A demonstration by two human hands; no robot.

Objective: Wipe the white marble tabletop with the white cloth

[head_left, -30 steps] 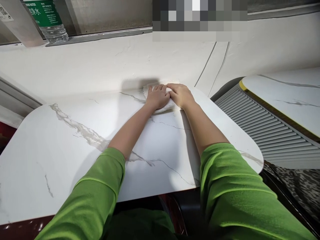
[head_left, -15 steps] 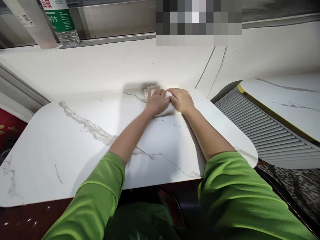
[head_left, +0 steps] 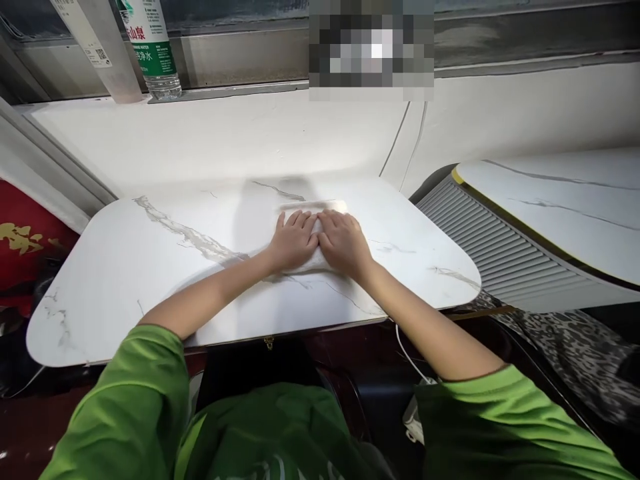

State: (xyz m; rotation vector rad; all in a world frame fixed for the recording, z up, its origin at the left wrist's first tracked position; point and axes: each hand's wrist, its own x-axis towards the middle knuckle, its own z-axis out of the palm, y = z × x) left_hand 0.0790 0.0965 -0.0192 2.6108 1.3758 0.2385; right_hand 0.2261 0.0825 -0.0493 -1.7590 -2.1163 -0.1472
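Note:
A folded white cloth (head_left: 317,262) lies on the white marble-patterned table (head_left: 115,287), and both of my hands rest on it side by side. My left hand (head_left: 294,241) is flat with its fingers stretched out over the cloth. Pressed down beside it, my right hand (head_left: 345,243) also has its fingers extended, and the two thumbs nearly meet. Much of the cloth is hidden beneath my palms; its far edge and near edge show.
On the sill at the back left stand a water bottle (head_left: 163,67) and a tall translucent container (head_left: 117,67). A second marble-patterned table (head_left: 560,193) with a ribbed side is at the right. Cables (head_left: 419,137) run down the white wall.
Both hands have come nearer to me over the table with the cloth beneath them. My right hand's fingers now lie flatter. The camera view has shifted.

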